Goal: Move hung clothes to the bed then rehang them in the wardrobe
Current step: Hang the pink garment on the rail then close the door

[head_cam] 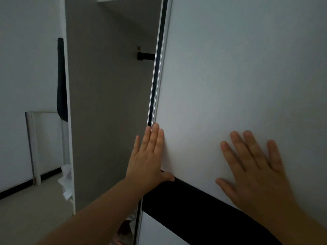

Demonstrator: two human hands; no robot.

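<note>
Right hand [256,167] flat, open on sliding wardrobe door [238,76]; left hand [148,156] open at its vertical left edge; opening leftward.

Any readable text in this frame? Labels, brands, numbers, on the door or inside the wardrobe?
None: no readable text in the head view.
Door: plain white with a black band, no label or brand.
Wardrobe interior: bare grey panel, dark rail bracket, nothing printed.
Left hand and right hand: flat on the door, no markings.
Dark item past the wardrobe's side: no lettering visible.
</note>
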